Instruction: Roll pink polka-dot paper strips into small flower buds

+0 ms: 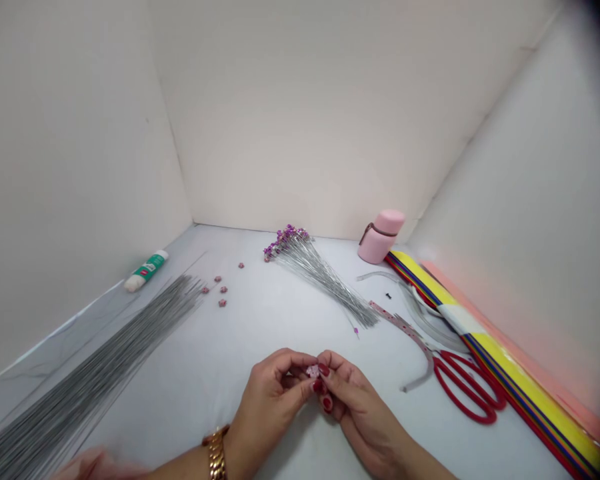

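"What are the hands doing?"

"The left hand [267, 407] and right hand [360, 410] meet, their fingers [324, 369] pressed together, pinching a small pink piece [313, 371] above the surface [260, 313]."

"How far along does it look?"

"Farther off, a bundle of purple-tipped wires [320, 280] looks done; the big pile of bare wires [80, 380] and a few loose pink pieces [223, 290] look left."
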Motion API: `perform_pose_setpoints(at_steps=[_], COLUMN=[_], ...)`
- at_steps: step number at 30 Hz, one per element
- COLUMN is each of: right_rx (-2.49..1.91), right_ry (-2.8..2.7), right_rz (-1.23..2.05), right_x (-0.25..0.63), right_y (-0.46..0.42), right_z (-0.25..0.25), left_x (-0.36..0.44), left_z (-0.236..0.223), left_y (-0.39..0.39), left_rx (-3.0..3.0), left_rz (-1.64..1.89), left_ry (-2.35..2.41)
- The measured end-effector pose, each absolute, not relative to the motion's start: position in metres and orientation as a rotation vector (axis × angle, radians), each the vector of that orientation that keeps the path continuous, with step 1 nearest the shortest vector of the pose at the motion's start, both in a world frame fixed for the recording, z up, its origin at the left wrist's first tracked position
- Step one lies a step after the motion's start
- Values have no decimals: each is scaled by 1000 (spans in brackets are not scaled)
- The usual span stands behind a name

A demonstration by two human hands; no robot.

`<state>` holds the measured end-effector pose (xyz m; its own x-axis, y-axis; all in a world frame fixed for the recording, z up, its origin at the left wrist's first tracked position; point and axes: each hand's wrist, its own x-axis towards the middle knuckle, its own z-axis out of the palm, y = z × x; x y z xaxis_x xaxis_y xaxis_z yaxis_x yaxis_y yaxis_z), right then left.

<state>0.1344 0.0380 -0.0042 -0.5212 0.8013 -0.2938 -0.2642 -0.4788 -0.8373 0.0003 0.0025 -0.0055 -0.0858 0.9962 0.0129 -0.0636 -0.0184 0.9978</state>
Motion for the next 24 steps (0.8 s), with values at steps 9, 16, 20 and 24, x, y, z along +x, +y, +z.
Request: perform_pose_setpoints(at_steps=[9, 16, 20, 24], right_rx=[-1005, -977, -992, -979], right_ry=[-1305, -1360, -1380, -1376], right_rz=[1843, 1825, 1818, 1832], right_x=[132, 134, 130, 129], right_y=[39, 38, 37, 37], right_z=[-7, -5, -4, -5], left_x=[-2, -2, 1, 2], left_z=[1, -9, -10, -4], left_y=[1, 2, 3, 2], left_rx=[1262, 1157, 1090, 1066], left_rz=[1324, 1341, 1315, 1336], left_ry=[1261, 1260, 1179, 1106])
